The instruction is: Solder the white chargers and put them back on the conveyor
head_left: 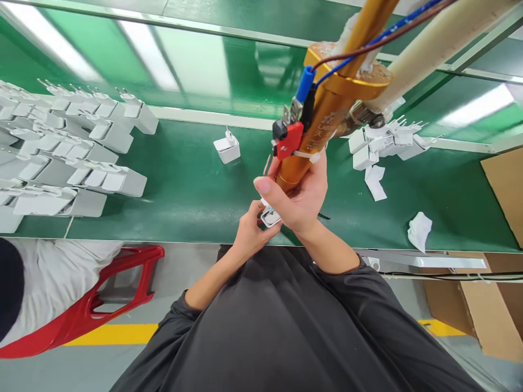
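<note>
My right hand [300, 198] is wrapped round a hanging gold-coloured power tool [322, 117] with a red switch block [288, 140] and blue and brown wires running up it. Below it, my left hand [251, 231] is closed on a small white charger plug [270, 218], held under the tool's tip over the near edge of the green belt [183, 179]. The tool's tip is hidden behind my right hand.
Rows of white chargers [69, 147] lie on the belt at left, one lone charger [227, 147] in the middle, a loose pile [384, 144] at right. A crumpled white scrap [419, 230] lies near the front edge. Cardboard boxes [504, 190] stand right; a red stool [110, 294] and another person's sleeve [44, 283] sit left.
</note>
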Demonstrator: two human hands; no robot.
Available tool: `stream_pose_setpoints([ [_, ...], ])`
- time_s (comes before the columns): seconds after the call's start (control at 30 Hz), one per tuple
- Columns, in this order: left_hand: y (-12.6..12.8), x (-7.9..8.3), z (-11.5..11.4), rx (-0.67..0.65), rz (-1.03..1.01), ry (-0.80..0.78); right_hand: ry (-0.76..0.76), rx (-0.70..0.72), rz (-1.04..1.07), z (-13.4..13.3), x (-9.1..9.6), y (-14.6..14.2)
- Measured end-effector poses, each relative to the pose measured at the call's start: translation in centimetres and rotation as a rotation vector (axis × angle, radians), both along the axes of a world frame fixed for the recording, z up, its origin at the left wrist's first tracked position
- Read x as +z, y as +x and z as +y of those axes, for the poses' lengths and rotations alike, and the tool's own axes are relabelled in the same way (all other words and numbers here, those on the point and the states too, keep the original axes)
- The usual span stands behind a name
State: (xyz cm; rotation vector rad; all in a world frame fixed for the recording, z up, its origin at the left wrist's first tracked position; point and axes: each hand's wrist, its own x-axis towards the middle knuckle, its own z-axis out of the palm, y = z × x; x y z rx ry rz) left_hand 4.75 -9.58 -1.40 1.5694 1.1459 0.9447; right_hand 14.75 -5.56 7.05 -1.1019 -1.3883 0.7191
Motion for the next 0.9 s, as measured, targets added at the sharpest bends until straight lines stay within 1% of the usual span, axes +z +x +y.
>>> stream_pose_setpoints([
  [0.1, 0.6, -0.3, -0.2, 0.046, -0.053, 0.074, 0.053, 0.016, 0.041, -0.3, -0.1, -0.4],
  [0.23, 1.1, -1.3, -0.2, 0.101, -0.103, 0.214, 0.169, 0.037, 0.184, -0.6, -0.1, -0.6],
  [0.33, 1.5, -1.8, -0.1, 0.126, -0.147, 0.282, 0.194, 0.059, 0.245, -0.6, -0.1, -0.6],
  [0.5, 1.9, -1.8, -0.4, 0.159, -0.167, 0.243, 0.209, 0.037, 0.211, -0.5, 0.0, -0.3],
  [0.67, 2.0, -1.8, -0.5, 0.171, -0.12, 0.22, 0.279, 0.002, 0.164, -0.2, 0.0, -0.3],
  [0.77, 2.1, -2.0, -0.5, 0.173, -0.105, 0.226, 0.304, 0.032, 0.189, 0.0, -0.1, -0.2],
  [0.9, 2.0, -2.2, -0.2, 0.147, -0.06, 0.252, 0.279, 0.091, 0.253, 0.4, -0.4, 0.3],
])
